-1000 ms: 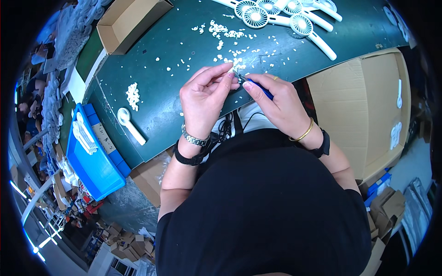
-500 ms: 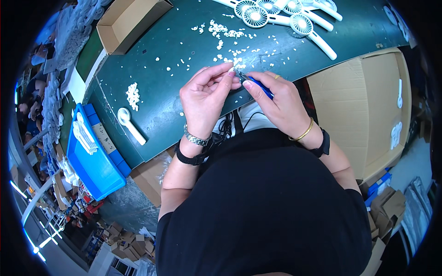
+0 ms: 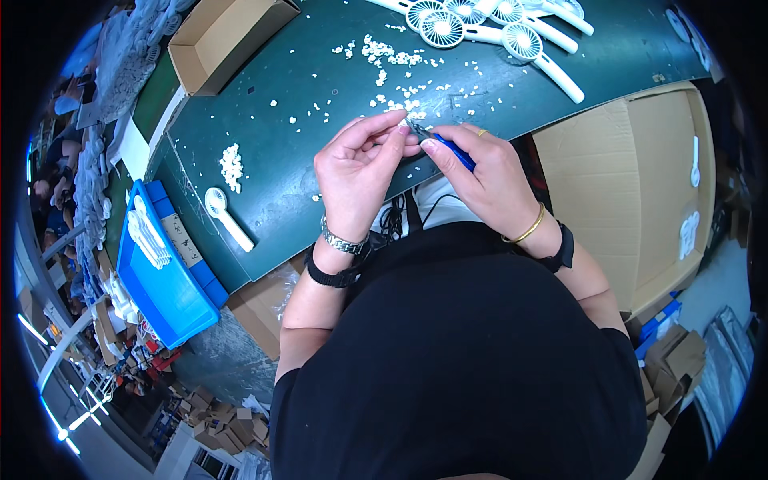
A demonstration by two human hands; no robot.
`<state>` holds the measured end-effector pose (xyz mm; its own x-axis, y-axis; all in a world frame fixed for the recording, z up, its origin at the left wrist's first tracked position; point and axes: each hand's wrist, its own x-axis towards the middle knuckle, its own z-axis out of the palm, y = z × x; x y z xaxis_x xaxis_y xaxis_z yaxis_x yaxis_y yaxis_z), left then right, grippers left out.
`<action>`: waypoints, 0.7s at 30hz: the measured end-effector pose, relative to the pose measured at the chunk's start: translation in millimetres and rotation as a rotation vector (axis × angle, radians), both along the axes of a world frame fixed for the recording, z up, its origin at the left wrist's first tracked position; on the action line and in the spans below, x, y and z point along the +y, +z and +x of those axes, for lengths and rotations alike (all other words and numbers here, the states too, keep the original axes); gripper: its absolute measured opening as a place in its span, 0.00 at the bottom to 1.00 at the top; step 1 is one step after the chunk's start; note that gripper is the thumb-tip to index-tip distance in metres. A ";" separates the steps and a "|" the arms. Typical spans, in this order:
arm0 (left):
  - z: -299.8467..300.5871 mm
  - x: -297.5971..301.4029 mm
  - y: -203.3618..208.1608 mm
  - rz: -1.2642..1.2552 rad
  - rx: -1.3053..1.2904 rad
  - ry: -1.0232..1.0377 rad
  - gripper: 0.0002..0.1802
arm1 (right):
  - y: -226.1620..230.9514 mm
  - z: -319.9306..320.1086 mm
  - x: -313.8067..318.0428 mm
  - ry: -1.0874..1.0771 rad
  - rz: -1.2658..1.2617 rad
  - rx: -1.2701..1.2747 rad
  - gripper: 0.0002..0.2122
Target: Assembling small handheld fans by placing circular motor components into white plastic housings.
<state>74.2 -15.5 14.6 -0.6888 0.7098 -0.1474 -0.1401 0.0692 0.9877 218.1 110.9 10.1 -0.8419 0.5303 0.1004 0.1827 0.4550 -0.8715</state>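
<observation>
My right hand [image 3: 480, 164] is closed around blue-handled pliers or cutters [image 3: 460, 152], whose metal jaws point at the fingertips of my left hand [image 3: 358, 164]. The left fingers pinch a tiny pale piece, too small to make out clearly, right at the tool's tip. Just beyond my hands, small white plastic bits [image 3: 392, 56] lie scattered over the green table [image 3: 288, 168]. A separate small heap of white bits [image 3: 230, 167] sits to the left. Near it lies one white handheld fan [image 3: 228, 219].
Several white handheld fans [image 3: 524, 44] lie in a cluster at the far side. An open cardboard box [image 3: 228, 40] stands at the far left, and a blue bin [image 3: 172, 296] holding white parts at the left edge. To the right is a large cardboard box [image 3: 592, 184] with white pieces inside.
The tool's metal jaws look turned and slightly wider apart at the left fingertips. Both hands have barely moved; the fans and bits stay where they were.
</observation>
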 end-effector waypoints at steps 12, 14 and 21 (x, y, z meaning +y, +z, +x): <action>-2.6 -1.7 1.3 0.041 -0.029 -0.064 0.13 | -1.2 2.1 -0.5 -0.015 -0.046 0.052 0.12; -2.4 -2.0 2.8 0.040 -0.150 -0.047 0.13 | -0.2 2.6 0.4 -0.016 -0.091 0.057 0.12; -6.7 -4.7 -5.9 0.077 -0.173 -0.031 0.11 | -5.6 3.6 1.8 0.017 -0.250 -0.007 0.15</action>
<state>67.5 -20.2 8.6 -0.6358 0.7438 -0.2062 -0.3073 0.0012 0.9516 221.6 112.7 4.6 -0.8513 0.5233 -0.0381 0.1830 0.2282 -0.9563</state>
